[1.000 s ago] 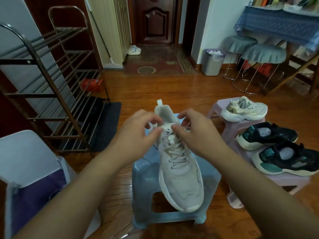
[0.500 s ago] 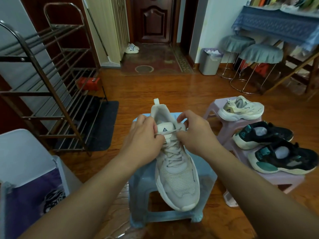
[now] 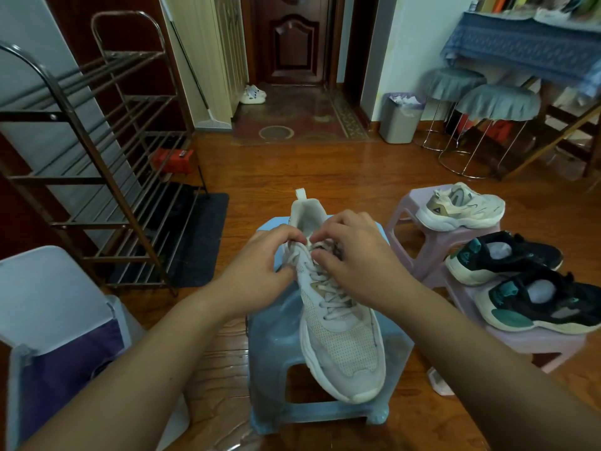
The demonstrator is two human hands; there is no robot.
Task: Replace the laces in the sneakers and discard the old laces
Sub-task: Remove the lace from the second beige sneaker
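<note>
- Left hand (image 3: 260, 265) curled at the top of a pale sneaker (image 3: 338, 327), fingertips pinching the collar edge and lace (image 3: 328, 288) on that side.
- Right hand (image 3: 354, 255) curled opposite, fingers bent over the tongue and pinching at the top eyelets; just what lies under the fingertips hidden.
- Sneaker upright on a blue stool (image 3: 279, 346), toe toward the camera, heel tab (image 3: 300, 193) pointing away, pale lace still criss-crossed down the front.
- Matching pale sneaker (image 3: 461, 208) set alone on a pink stool (image 3: 406, 203) to the right, well apart.
- Two black-and-teal sneakers (image 3: 504, 255) side by side on a nearer pink stool (image 3: 536, 343), stuffed with pale filling.
- Metal shoe rack (image 3: 97, 157) standing at left on a dark mat (image 3: 198, 242), a red box (image 3: 172, 159) on a low shelf.
- White chair (image 3: 48, 288) at lower left, purple cloth (image 3: 65, 362) draped below its back.
- Grey bin (image 3: 400, 120) against the far wall, paper showing at its rim.
- Two covered round stools (image 3: 497, 102) beside the bin, under a table with a blue cloth (image 3: 520, 43).
- Pair of white shoes (image 3: 252, 94) near a dark wooden door (image 3: 292, 37).
</note>
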